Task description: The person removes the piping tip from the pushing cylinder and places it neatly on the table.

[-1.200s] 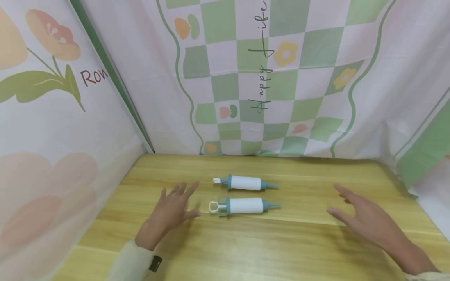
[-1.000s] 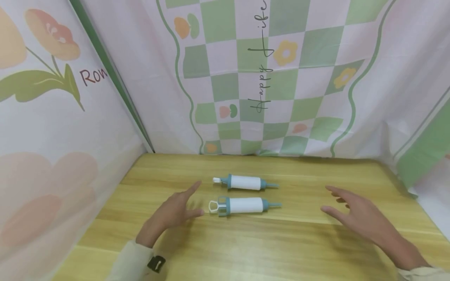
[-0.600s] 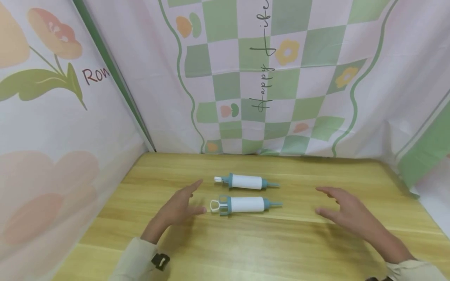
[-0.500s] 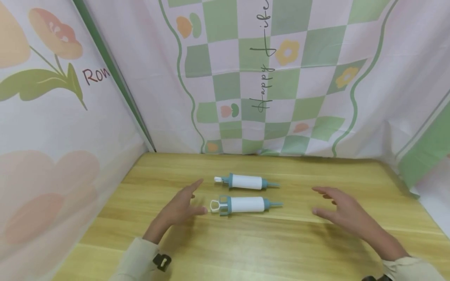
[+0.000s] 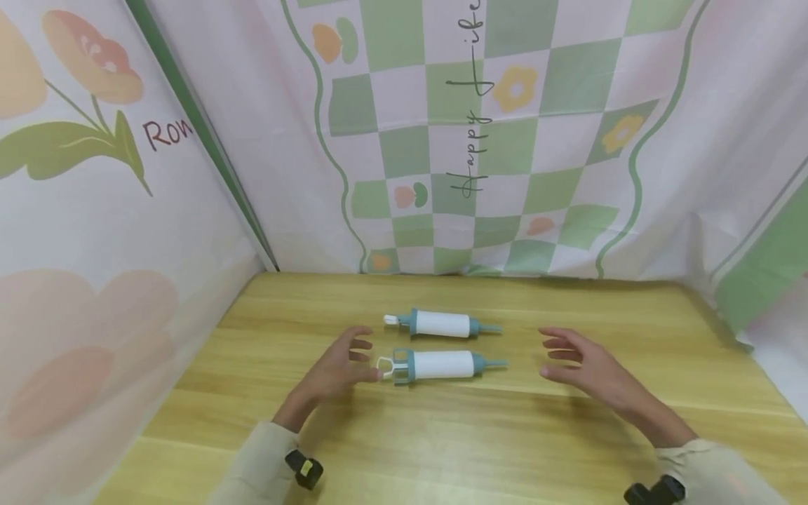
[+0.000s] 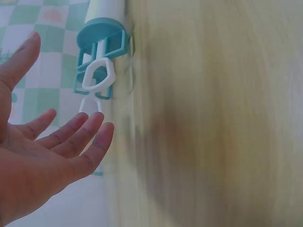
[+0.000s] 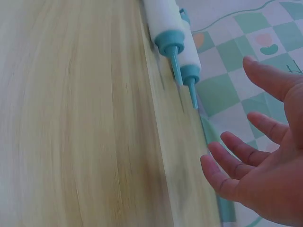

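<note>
Two large plastic syringes lie side by side on the table, each with a white barrel, teal ends and a white ring handle. The near syringe point(image 5: 443, 365) and the far syringe point(image 5: 443, 323) both point their thin nozzles to the right. My left hand point(image 5: 339, 368) hovers at the handle end, fingers loosely bent, its thumb tip close to the near ring. In the left wrist view that handle point(image 6: 99, 75) stands beyond the fingers, apart from them. My right hand point(image 5: 590, 365) hovers right of the nozzles, holding nothing; the right wrist view shows the near nozzle point(image 7: 176, 66) away from its fingers.
The wooden table point(image 5: 454, 442) ends at a checked curtain point(image 5: 492, 154) behind it. A flower-printed cloth point(image 5: 95, 231) hangs along the left side. Dark wrist straps point(image 5: 305, 469) sit on both sleeves.
My right hand has moved left toward the nozzles. The left hand has shifted right toward the ring handles, its fingers now more bent. The syringes have stayed where they lay.
</note>
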Tool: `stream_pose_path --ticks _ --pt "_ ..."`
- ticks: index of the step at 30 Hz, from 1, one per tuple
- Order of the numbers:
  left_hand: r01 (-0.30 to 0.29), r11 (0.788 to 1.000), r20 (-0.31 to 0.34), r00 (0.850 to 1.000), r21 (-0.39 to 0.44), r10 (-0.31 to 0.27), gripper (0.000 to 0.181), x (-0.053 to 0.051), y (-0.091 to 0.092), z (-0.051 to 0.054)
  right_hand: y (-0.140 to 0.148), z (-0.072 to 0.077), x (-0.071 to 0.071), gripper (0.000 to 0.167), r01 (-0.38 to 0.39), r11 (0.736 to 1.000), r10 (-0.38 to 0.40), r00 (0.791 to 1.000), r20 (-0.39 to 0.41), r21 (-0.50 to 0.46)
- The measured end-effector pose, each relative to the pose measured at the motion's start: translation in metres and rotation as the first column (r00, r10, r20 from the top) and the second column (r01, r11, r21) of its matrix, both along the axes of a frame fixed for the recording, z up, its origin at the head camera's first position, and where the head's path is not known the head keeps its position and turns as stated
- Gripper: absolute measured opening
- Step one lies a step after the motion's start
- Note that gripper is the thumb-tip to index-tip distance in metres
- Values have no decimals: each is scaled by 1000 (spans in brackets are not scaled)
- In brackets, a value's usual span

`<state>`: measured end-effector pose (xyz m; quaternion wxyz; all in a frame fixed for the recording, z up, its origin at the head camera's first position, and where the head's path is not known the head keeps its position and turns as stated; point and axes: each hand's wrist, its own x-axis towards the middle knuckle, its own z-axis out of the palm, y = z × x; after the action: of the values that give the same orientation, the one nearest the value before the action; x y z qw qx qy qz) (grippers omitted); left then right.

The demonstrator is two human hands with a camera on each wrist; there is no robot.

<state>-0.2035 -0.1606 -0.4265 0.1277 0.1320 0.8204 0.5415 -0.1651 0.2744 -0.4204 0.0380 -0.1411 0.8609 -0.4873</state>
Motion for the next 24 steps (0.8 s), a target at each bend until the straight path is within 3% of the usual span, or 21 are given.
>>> stream_pose_path --ticks 6,13,24 --pt "18 999 17 1000 29 -19 85 -3 6 -9 -9 -2 -7 59 -14 989 32 992 119 -146" --pt "52 998 8 999 27 -53 86 -9 18 -13 -17 -6 -11 66 -2 968 57 976 211 -252" --pt "100 995 -14 995 8 -100 73 -11 32 -22 -33 -18 -15 70 34 943 75 947 312 -330"
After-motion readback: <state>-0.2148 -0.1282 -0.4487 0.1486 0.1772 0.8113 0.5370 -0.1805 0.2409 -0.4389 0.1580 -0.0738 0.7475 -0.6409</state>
